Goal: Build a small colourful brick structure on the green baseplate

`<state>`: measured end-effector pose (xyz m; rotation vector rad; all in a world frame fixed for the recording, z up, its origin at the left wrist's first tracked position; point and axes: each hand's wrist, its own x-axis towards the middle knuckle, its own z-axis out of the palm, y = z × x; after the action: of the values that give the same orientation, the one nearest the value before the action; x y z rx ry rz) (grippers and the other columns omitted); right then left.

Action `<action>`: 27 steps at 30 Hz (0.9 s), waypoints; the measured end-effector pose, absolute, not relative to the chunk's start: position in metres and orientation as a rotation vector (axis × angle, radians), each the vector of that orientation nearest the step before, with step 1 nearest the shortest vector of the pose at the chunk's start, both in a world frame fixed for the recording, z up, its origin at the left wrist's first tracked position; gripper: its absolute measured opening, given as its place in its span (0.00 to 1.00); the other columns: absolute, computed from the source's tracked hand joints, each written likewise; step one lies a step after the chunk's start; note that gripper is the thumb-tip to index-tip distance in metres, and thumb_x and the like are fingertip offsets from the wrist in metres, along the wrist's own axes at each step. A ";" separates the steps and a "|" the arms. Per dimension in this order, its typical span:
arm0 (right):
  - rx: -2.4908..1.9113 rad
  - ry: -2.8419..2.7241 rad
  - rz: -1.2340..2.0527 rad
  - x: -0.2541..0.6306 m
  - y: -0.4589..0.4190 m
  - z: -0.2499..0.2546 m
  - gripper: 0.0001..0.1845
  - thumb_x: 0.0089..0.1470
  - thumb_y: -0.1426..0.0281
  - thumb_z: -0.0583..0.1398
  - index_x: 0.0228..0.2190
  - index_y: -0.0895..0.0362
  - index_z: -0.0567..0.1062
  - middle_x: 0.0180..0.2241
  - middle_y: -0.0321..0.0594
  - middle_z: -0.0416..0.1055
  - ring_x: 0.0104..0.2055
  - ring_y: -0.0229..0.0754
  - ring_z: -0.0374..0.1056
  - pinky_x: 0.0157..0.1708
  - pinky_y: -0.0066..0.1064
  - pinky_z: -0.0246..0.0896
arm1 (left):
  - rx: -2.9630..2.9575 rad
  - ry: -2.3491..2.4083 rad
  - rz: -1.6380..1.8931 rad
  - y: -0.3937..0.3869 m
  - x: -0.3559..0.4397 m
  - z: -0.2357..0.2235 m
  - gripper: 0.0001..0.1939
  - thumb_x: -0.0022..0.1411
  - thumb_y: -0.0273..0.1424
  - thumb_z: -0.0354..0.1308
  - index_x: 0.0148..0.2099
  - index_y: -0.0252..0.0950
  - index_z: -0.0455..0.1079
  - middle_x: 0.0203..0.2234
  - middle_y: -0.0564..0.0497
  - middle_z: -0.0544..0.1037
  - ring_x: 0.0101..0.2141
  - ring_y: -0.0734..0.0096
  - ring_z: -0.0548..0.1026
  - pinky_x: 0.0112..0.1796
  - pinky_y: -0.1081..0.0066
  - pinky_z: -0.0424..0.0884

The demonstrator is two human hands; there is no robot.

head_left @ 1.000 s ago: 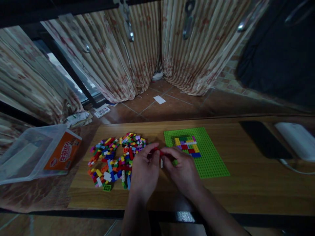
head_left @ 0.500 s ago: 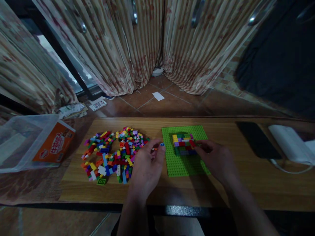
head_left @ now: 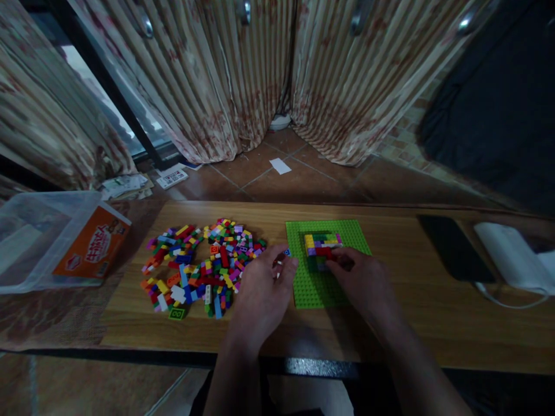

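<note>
On the green baseplate (head_left: pixel 314 297) stands a low block of coloured toy bricks (head_left: pixel 309 242), several layers high. My right hand (head_left: pixel 364 280) pinches a red brick (head_left: pixel 333 253) against the block's near right part; whether it is pressed down I cannot tell. My left hand (head_left: pixel 262 286) is curled at the plate's left edge, with a small blue brick (head_left: pixel 287 252) between thumb and forefinger. Something pale also shows inside that hand, too small to name. Left of it lies a spread of loose bricks (head_left: pixel 210 280) in many colours.
An open clear plastic bin (head_left: pixel 34 202) with an orange label stands left of the wooden table (head_left: pixel 295 341). To the right lie a black phone (head_left: pixel 453 248) and a white device (head_left: pixel 511 254) with a cable. A green brick (head_left: pixel 177 314) lies at the pile's near edge.
My hands were together between the pile and the plate. The right one has carried a red brick rightward onto the block, then slightly left; the left stays beside the plate. The view has shifted.
</note>
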<state>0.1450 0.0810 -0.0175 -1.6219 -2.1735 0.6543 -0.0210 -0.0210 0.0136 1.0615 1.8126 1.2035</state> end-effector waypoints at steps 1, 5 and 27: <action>-1.617 -2.171 0.665 0.146 0.081 -0.018 0.09 0.52 0.64 0.62 0.35 0.52 0.79 0.29 0.37 0.79 0.29 0.43 0.72 0.31 0.34 0.60 | 1.062 1.807 1.211 -0.021 -0.021 0.014 0.14 0.66 0.35 0.54 0.51 0.37 0.72 0.41 0.48 0.80 0.40 0.67 0.79 0.43 0.67 0.75; -1.618 -2.175 0.652 0.148 0.084 -0.020 0.11 0.54 0.61 0.60 0.36 0.52 0.80 0.30 0.39 0.79 0.30 0.45 0.73 0.31 0.35 0.61 | 1.085 1.808 1.229 -0.021 -0.021 0.014 0.14 0.65 0.34 0.54 0.50 0.38 0.73 0.40 0.48 0.80 0.39 0.67 0.79 0.42 0.67 0.75; -1.581 -1.972 0.923 0.151 0.095 -0.025 0.12 0.46 0.59 0.65 0.29 0.54 0.81 0.30 0.40 0.80 0.32 0.45 0.74 0.34 0.36 0.65 | 1.112 1.880 1.167 -0.022 -0.021 0.015 0.16 0.66 0.35 0.54 0.52 0.37 0.72 0.41 0.46 0.80 0.39 0.65 0.79 0.43 0.66 0.76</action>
<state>0.1505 0.0952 -0.0254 -1.5814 -1.9718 0.9226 -0.0213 -0.0217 0.0153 1.1125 1.8804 1.1671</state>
